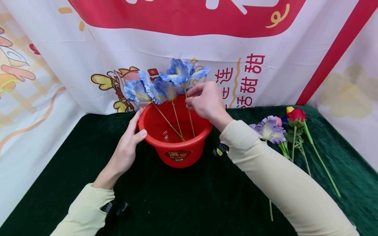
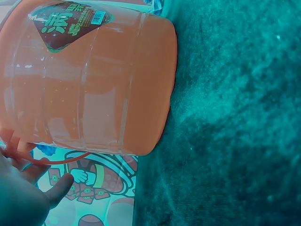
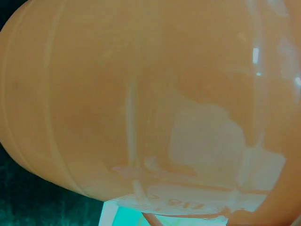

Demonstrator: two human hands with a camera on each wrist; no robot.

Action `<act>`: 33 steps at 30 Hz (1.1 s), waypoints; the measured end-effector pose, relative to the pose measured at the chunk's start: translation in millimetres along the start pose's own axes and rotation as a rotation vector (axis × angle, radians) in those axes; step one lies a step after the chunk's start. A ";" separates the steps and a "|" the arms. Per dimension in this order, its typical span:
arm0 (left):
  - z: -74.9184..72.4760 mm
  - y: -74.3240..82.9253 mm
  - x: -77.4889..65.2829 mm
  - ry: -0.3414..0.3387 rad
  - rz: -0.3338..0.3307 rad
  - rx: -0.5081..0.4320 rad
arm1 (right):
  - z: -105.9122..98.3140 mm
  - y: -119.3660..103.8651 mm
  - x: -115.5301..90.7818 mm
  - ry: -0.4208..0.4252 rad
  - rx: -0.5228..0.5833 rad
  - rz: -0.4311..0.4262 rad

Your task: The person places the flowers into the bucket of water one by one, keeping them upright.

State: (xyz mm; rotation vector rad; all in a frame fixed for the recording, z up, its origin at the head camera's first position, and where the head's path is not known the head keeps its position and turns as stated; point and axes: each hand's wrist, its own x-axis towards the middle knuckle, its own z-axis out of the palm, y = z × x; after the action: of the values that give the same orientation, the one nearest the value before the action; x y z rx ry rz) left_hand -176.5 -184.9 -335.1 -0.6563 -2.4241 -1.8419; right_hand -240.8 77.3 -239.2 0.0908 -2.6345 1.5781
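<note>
A red plastic bucket (image 1: pixel 192 155) stands upright on the dark green cloth, its label facing me. Blue artificial irises (image 1: pixel 178 72) lean inside it on three thin stems (image 1: pixel 177 119). Above the bucket's right rim, my right hand (image 1: pixel 208 101) pinches the rightmost stem just below its bloom. My left hand (image 1: pixel 127 147) rests against the left side of the rim, fingers stretched along it and thumb towards me. In the left wrist view that hand (image 2: pixel 23 193) lies beside the bucket's thin handle (image 2: pixel 61 162). Only the bucket's wall (image 3: pixel 117 94) fills the right wrist view; the right hand is hidden there.
Several artificial flowers lie on the right of the green cloth (image 1: pixel 165 203), among them a purple flower (image 1: pixel 271 129) and a red rose (image 1: pixel 296 114), partly behind my right sleeve. A printed white backdrop (image 1: pixel 274 46) rises behind the table.
</note>
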 end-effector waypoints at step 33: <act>0.3 1.5 0.0 -0.002 -0.013 -0.005 | 11.5 1.5 0.3 -0.027 -0.391 -0.100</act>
State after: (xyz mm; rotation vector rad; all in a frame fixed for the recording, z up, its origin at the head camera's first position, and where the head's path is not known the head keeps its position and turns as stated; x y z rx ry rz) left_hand -176.0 -184.3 -333.9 -0.6444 -2.4310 -1.8539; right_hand -241.5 67.8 -246.0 0.2180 -2.8512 1.0159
